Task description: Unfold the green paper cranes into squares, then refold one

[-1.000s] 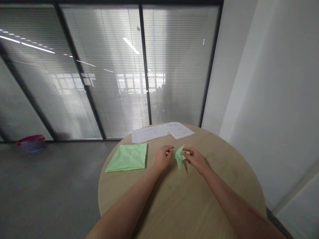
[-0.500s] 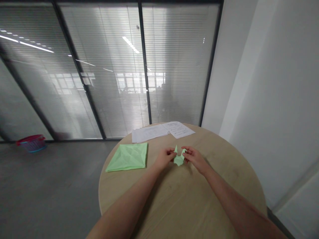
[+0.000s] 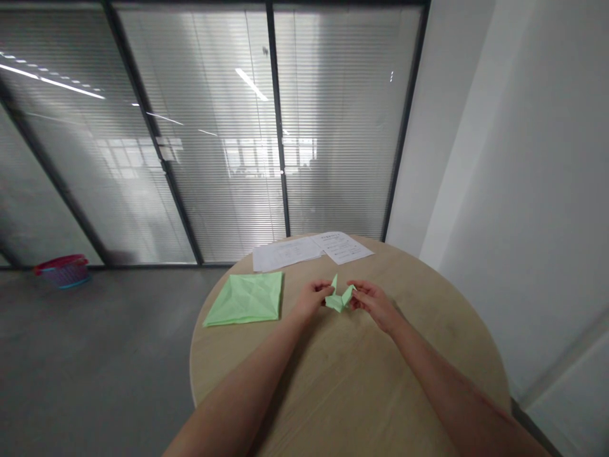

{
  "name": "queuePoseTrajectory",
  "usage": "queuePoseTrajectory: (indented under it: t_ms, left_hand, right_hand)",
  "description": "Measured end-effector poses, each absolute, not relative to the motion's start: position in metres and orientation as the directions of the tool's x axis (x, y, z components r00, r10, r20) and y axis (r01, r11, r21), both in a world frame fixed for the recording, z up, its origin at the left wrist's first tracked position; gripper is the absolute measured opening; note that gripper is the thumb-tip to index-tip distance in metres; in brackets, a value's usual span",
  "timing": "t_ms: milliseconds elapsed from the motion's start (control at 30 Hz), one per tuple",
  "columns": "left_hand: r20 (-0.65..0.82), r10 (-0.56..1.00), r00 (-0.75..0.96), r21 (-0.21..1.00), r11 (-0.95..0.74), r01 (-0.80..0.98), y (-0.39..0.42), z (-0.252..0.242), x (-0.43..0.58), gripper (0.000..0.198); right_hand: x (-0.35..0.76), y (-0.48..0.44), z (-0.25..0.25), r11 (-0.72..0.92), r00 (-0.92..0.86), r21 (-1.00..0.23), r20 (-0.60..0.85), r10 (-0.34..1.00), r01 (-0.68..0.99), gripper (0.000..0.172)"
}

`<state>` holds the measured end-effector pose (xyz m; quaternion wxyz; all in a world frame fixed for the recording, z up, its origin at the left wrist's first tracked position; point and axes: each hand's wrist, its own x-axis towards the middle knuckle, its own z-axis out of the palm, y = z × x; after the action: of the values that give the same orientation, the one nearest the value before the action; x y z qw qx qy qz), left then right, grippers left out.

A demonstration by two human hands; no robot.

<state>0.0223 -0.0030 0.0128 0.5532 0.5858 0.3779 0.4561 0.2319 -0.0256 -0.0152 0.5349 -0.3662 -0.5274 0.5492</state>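
Note:
A small folded piece of light green paper [image 3: 337,301], shaped like an origami crane with two upright points, is held between both hands above the round table [image 3: 352,381]. My left hand [image 3: 314,298] pinches its left side with thumb and fingers. On the other side my right hand [image 3: 373,301] grips the right point near its tip. My fingertips hide parts of the paper's edges. To the left of my left hand lies a creased stack of green paper [image 3: 247,298], flat on the table.
White printed sheets overlap at the table's far edge, a left paper [image 3: 288,254] and a right paper [image 3: 342,246]. A red and blue basket [image 3: 64,271] stands on the floor at far left. Glass panels with blinds [image 3: 228,190] rise behind the table, and a white wall [image 3: 537,190] stands at right.
The folded paper has turned and tilted slightly between my hands, and its right point now leans further outward. Both hands stay nearly in place. The view has shifted very slightly.

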Motion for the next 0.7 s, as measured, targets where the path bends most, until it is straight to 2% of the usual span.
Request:
queuePoseTrajectory:
  t_ms: [267, 533, 700]
  left_hand:
    - [0.127, 0.946, 0.297, 0.992, -0.123, -0.034, -0.001, 0.01, 0.023, 0.047]
    - [0.112, 0.912, 0.395, 0.992, -0.124, 0.005, -0.004, 0.008, 0.024, 0.047]
    - [0.189, 0.92, 0.344, 0.971, -0.228, 0.074, 0.001, 0.003, 0.028, 0.038]
  right_hand:
    - [0.232, -0.025, -0.016, 0.136, -0.13, -0.982, 0.152, 0.98, -0.128, 0.051]
    - [0.232, -0.022, -0.018, 0.136, -0.058, -0.989, 0.14, 0.989, -0.066, 0.054]
    - [0.232, -0.022, -0.017, 0.157, -0.031, -0.987, 0.158, 0.987, -0.017, 0.051]
